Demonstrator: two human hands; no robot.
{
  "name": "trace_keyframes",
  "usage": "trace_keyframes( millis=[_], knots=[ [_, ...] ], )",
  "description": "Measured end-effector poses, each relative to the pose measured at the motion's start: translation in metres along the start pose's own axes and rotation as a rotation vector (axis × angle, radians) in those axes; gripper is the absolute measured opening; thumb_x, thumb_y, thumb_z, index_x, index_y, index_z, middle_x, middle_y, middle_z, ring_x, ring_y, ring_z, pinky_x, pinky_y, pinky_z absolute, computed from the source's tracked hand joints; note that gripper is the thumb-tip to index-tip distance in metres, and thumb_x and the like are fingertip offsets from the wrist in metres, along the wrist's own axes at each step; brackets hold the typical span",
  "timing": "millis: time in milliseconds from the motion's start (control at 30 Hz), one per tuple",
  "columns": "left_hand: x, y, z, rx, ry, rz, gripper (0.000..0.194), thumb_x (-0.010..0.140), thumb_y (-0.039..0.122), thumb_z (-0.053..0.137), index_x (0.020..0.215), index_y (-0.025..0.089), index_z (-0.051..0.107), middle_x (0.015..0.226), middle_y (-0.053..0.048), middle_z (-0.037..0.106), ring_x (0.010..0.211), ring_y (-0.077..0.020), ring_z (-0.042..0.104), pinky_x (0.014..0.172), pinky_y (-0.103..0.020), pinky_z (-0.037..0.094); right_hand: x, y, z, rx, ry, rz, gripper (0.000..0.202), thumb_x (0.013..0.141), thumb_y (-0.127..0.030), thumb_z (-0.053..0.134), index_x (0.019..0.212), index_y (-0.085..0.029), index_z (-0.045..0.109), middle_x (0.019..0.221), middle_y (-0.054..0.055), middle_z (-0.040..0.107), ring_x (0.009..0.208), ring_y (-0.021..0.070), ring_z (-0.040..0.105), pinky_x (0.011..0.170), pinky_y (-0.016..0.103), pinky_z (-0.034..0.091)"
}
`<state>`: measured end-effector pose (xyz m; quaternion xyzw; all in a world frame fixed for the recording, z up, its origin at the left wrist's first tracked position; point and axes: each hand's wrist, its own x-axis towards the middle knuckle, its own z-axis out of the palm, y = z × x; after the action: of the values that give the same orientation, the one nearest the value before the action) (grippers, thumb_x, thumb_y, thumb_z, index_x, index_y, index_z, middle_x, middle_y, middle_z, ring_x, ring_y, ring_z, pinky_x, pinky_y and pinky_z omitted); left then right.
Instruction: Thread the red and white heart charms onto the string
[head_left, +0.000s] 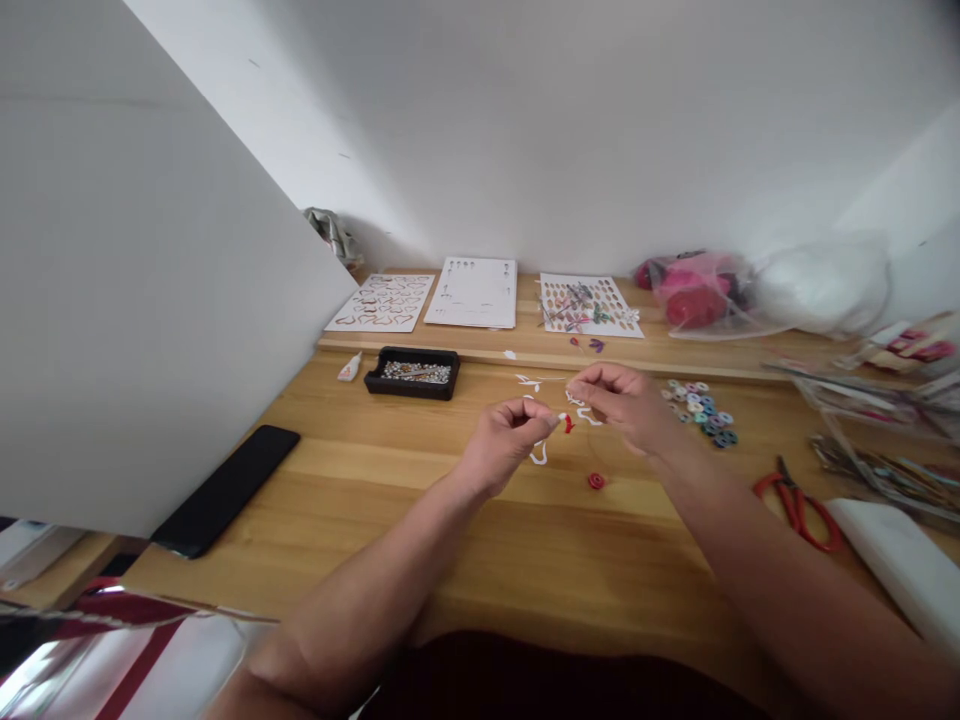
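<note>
My left hand (512, 437) is closed in a pinch on a small white and red piece (568, 424) that sticks out to the right of its fingertips. Just right of it and slightly higher, my right hand (615, 398) pinches something too small to make out; a thin thread seems to run near its fingertips. White cut-out shapes (538, 455) lie on the wooden table (420, 520) under and around both hands. Below the hands rests a small red coil (596, 481).
A black tray (412, 388) of beads and a small glue bottle (350, 367) sit at left, above a black phone (227, 488). Several thread spools (705, 405), red-handled pliers (799, 507) and a white box (896, 555) lie at right. Patterned sheets (471, 292) line the raised back ledge.
</note>
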<state>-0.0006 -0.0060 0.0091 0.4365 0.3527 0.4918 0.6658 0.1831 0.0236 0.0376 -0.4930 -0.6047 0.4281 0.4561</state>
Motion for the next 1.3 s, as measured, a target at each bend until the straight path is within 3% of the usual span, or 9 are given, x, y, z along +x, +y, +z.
trace_keyframes(
  millis=[133,233,367,600,800,1000,1133,1300],
  knots=[
    [0.0,0.001,0.0,-0.053,-0.014,-0.043,0.03,0.065,0.038,0.083,0.071,0.015,0.065,0.06,0.004,0.053,0.045,-0.0031,0.031,0.045,-0.022,0.024,-0.001,0.022,0.01,0.215,-0.043,0.157,0.03,0.066,-0.044,0.084,0.071,-0.019,0.068,0.059,-0.004,0.053,0.047,0.0062,0.031,0.045,0.025,0.022],
    [0.001,0.001,0.0,-0.061,0.044,-0.008,0.031,0.066,0.039,0.083,0.069,0.015,0.064,0.06,0.004,0.054,0.045,-0.0026,0.029,0.045,-0.022,0.022,-0.012,0.033,0.022,0.322,-0.066,0.23,0.033,0.061,-0.044,0.086,0.067,-0.02,0.065,0.058,-0.005,0.051,0.044,0.0053,0.03,0.043,0.024,0.019],
    [0.004,-0.002,-0.001,-0.049,0.15,0.07,0.029,0.067,0.039,0.082,0.07,0.015,0.066,0.062,0.003,0.057,0.049,-0.0039,0.034,0.049,-0.022,0.027,-0.035,0.033,0.034,0.304,-0.124,0.308,0.029,0.069,-0.044,0.082,0.069,-0.022,0.063,0.051,-0.008,0.043,0.041,0.006,0.027,0.041,0.024,0.015],
    [0.006,-0.007,-0.004,0.114,0.193,0.138,0.023,0.073,0.037,0.078,0.075,0.015,0.069,0.073,-0.001,0.066,0.058,-0.0076,0.047,0.056,-0.023,0.033,-0.062,-0.006,0.033,-0.162,-0.122,-0.027,0.022,0.084,-0.037,0.069,0.068,-0.021,0.066,0.055,-0.004,0.047,0.05,0.0101,0.036,0.048,0.027,0.028],
    [0.002,-0.004,-0.003,0.136,0.095,0.093,0.028,0.073,0.04,0.078,0.073,0.015,0.066,0.061,0.004,0.055,0.051,-0.0052,0.036,0.052,-0.023,0.029,-0.044,-0.034,0.013,-0.264,0.091,-0.193,0.02,0.086,-0.033,0.066,0.07,-0.02,0.064,0.054,-0.004,0.046,0.05,0.0098,0.034,0.048,0.027,0.026],
    [0.0,-0.003,-0.002,0.053,0.002,0.019,0.032,0.069,0.041,0.082,0.074,0.013,0.065,0.065,0.004,0.055,0.049,-0.0027,0.03,0.048,-0.022,0.024,-0.014,-0.02,0.002,-0.235,0.143,-0.223,0.017,0.083,-0.033,0.068,0.074,-0.019,0.067,0.056,-0.004,0.046,0.053,0.0098,0.035,0.05,0.026,0.028],
    [0.0,0.001,0.0,-0.023,-0.004,-0.035,0.032,0.065,0.039,0.083,0.072,0.014,0.064,0.063,0.004,0.055,0.046,-0.0026,0.03,0.045,-0.022,0.022,-0.005,-0.003,0.005,-0.121,0.119,-0.135,0.019,0.079,-0.036,0.072,0.072,-0.019,0.067,0.055,-0.005,0.047,0.051,0.0092,0.035,0.05,0.026,0.026],
    [0.0,0.004,0.001,-0.067,0.003,-0.04,0.031,0.064,0.037,0.083,0.069,0.013,0.063,0.061,0.004,0.054,0.043,-0.0017,0.03,0.043,-0.022,0.02,-0.006,0.021,0.017,0.243,0.013,0.12,0.026,0.069,-0.039,0.081,0.069,-0.019,0.065,0.054,-0.006,0.047,0.046,0.006,0.029,0.045,0.025,0.02]
  ],
)
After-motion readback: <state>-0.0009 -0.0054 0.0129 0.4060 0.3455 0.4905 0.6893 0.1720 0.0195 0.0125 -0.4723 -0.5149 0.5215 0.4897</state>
